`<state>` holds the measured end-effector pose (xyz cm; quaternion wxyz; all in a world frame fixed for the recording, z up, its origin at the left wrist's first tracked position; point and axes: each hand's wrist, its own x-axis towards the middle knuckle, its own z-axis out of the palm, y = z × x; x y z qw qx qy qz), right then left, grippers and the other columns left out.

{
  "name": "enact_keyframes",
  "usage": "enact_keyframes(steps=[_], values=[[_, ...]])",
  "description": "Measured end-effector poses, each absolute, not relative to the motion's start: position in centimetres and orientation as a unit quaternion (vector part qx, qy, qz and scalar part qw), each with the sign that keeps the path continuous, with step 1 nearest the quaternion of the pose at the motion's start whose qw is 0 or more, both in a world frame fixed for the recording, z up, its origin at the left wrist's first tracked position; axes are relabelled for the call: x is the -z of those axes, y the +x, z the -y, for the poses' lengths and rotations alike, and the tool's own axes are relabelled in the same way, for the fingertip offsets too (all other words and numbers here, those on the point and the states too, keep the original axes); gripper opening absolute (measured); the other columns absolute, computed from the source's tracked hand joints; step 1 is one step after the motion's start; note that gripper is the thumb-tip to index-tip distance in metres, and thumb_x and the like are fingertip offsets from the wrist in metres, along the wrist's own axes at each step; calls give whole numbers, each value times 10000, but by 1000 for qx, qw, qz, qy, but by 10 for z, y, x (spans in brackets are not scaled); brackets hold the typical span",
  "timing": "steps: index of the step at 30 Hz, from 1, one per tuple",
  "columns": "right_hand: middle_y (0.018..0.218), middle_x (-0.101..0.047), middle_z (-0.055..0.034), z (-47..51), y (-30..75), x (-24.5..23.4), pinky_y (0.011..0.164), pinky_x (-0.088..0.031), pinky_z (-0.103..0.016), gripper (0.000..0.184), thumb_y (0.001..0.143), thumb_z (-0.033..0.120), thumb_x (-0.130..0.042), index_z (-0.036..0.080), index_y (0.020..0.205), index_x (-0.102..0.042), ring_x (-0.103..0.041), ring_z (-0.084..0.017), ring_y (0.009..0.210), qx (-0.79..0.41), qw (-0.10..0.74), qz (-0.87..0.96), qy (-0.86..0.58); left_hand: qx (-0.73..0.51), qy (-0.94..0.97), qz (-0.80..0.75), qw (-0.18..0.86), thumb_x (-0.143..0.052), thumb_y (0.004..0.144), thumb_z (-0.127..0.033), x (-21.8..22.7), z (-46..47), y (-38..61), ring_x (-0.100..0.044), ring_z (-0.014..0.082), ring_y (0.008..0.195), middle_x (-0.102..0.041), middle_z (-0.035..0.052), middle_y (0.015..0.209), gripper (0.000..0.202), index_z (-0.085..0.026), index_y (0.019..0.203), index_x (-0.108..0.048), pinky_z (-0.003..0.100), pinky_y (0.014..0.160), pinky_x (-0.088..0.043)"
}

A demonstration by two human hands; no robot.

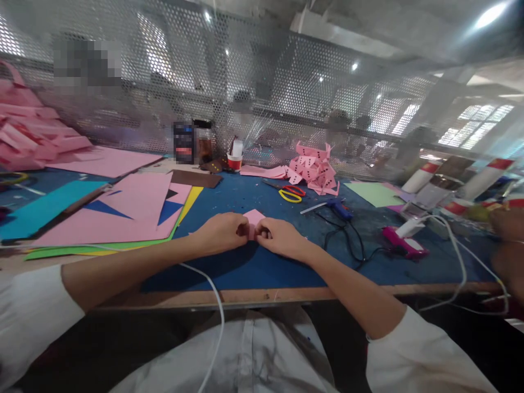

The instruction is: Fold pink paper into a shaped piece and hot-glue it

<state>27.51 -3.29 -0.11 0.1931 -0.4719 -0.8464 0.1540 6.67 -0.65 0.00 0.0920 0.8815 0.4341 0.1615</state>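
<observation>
A small pink paper piece (254, 218) lies at the middle of the blue table (254, 267), and both my hands are closed on it. My left hand (221, 232) pinches its left side with curled fingers. My right hand (280, 237) grips its right side, fingertips meeting the left hand's. Most of the paper is hidden between my fingers. A heap of folded pink paper pieces with black dots (313, 169) sits farther back.
Large pink, blue, green and yellow sheets (123, 213) cover the left of the table. Red and yellow scissors (291, 192), a blue glue gun (338, 206) and a pink glue gun (403, 243) with cables lie to the right. Another person's hand (507, 240) shows at the right edge. A perforated metal screen (262, 98) closes the back.
</observation>
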Motion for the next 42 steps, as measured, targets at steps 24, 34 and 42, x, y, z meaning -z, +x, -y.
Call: enact_keyframes(steps=[24, 34, 42], values=[[844, -691, -4, 34, 275, 0, 639, -343, -235, 74, 856, 212, -614, 190, 889, -676, -559, -116, 702, -167, 198, 841, -475, -135, 861, -471, 139, -558, 769, -296, -4, 10, 40, -631, 190, 724, -689, 4, 774, 104, -227, 800, -629, 267, 634, -392], [829, -680, 6, 32, 276, 1, 639, -348, -229, 60, 843, 200, -621, 188, 868, -673, -564, -110, 711, -169, 205, 842, -469, -128, 853, -484, 148, -563, 772, -328, -6, 9, 25, -626, 188, 707, -680, -1, 751, 129, -226, 791, -641, 271, 629, -388], [843, -685, 1, 33, 275, 0, 640, -350, -230, 68, 848, 201, -617, 186, 877, -677, -564, -108, 711, -177, 197, 841, -473, -143, 843, -493, 161, -566, 758, -349, -5, 9, 7, -613, 180, 699, -686, -7, 748, 149, -226, 776, -649, 267, 627, -392]])
